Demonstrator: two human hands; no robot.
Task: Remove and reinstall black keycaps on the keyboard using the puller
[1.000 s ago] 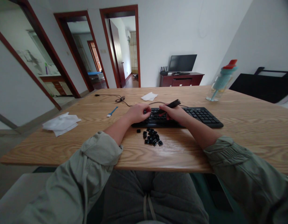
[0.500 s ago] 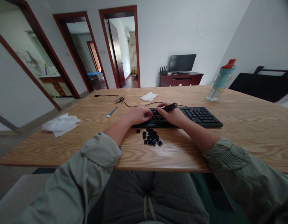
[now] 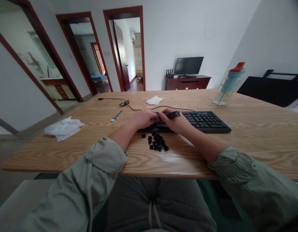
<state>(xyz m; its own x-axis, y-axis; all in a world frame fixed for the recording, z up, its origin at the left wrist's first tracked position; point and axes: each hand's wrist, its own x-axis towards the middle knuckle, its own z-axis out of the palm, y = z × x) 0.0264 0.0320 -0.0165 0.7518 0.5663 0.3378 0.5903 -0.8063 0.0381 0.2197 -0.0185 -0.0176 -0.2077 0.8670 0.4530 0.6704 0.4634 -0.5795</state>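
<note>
A black keyboard (image 3: pixel 209 121) lies across the wooden table, with some keys off at its left part. My right hand (image 3: pixel 176 123) is closed round a slim black-handled tool (image 3: pixel 172 114), held slanted with its working end hidden by the fingers at the keys. My left hand (image 3: pixel 145 119) rests on the keyboard's left end, fingers curled close to the right fingertips; what they pinch, if anything, is hidden. On the table in front of the keyboard lies a heap of loose black keycaps (image 3: pixel 158 141), with one keycap (image 3: pixel 143 136) lying apart to the left.
A small blue-handled brush (image 3: pixel 116 116) and crumpled white tissues (image 3: pixel 64 128) lie to the left. Another tissue (image 3: pixel 154 100) and the coiled cable (image 3: pixel 125 103) are behind the keyboard. A clear bottle with a red top (image 3: pixel 228 84) stands at the back right of the wooden table (image 3: pixel 260 129).
My right hand has moved slightly left and the tool's back end has dipped. My hands are now closer together over the keys. The keycap heap looks the same.
</note>
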